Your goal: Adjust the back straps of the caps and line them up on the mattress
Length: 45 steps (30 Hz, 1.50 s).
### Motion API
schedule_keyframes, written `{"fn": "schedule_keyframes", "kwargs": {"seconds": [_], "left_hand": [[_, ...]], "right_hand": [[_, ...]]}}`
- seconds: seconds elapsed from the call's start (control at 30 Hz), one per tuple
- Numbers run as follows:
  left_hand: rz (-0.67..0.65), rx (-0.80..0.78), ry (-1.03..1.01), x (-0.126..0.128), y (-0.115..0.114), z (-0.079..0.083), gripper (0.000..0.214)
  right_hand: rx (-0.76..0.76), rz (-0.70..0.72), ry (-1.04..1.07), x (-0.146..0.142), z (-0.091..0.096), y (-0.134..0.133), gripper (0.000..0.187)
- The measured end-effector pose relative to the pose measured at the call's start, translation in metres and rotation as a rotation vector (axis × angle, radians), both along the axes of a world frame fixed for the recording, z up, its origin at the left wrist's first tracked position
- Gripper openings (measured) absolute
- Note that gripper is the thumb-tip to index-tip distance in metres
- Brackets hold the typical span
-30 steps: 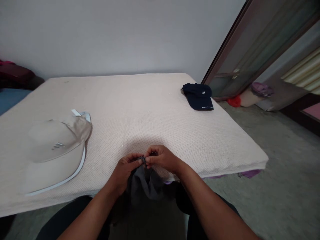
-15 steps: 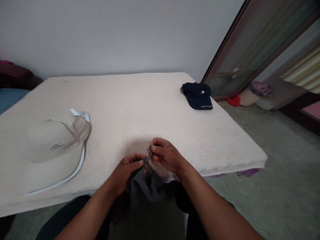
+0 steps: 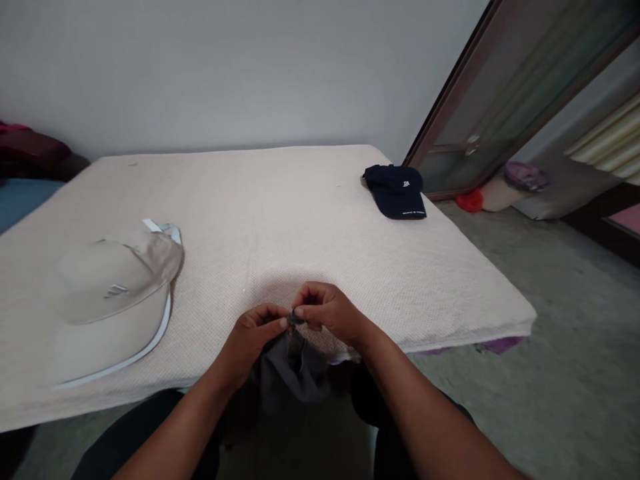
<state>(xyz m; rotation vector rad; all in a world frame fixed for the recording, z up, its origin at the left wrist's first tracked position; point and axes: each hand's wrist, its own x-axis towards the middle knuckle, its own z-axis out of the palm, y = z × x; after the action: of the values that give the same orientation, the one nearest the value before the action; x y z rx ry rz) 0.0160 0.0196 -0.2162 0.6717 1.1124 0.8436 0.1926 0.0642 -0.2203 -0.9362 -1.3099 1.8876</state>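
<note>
A dark grey cap [image 3: 313, 381] hangs at the near edge of the bed, its lower part lost in shadow between my knees. My left hand [image 3: 261, 331] pinches the buckle end of the cap's back strap [image 3: 296, 319] between thumb and forefinger. From the other side, my right hand [image 3: 327, 310] grips the strap's free end, thumb against fingers, right beside the left fingertips. The small buckle is mostly covered by the fingers. A beige cap [image 3: 113, 293] with a white-edged brim lies to the left. Farther back on the right rests a navy cap [image 3: 395, 190] with white lettering.
A pale textured cover [image 3: 250, 200] spreads over the bed up to the wall [image 3: 240, 73]. On the right stands a framed glass door [image 3: 465, 113], with a bin [image 3: 503, 190] and red bag [image 3: 470, 200] on the floor. Dark red items [image 3: 33, 150] sit far left.
My right hand has come down and slightly left, close to the left fingertips. The strap's end that curved upward is now folded down near the buckle. The other caps stay in place.
</note>
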Motion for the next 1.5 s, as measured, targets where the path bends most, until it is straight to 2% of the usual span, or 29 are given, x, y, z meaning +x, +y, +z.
{"fn": "schedule_keyframes", "kwargs": {"seconds": [0.23,0.53,0.77,1.27,1.5], "left_hand": [[-0.024,0.012,0.067,0.004,0.001,-0.005,0.017],[-0.025,-0.028,0.079,0.008,0.002,-0.002,0.019],[-0.035,-0.025,0.079,0.008,0.002,-0.008,0.018],[-0.033,0.007,0.095,0.008,0.003,-0.015,0.019],[-0.075,0.043,0.086,0.010,0.003,-0.015,0.018]], "right_hand": [[0.115,0.065,-0.145,0.002,0.001,0.000,0.006],[0.222,0.017,-0.254,0.002,0.000,-0.002,0.009],[0.327,0.007,-0.341,0.002,-0.001,-0.003,0.008],[0.399,-0.008,-0.430,0.003,0.005,-0.006,0.007],[0.301,0.054,-0.310,0.007,0.000,-0.005,0.008]]}}
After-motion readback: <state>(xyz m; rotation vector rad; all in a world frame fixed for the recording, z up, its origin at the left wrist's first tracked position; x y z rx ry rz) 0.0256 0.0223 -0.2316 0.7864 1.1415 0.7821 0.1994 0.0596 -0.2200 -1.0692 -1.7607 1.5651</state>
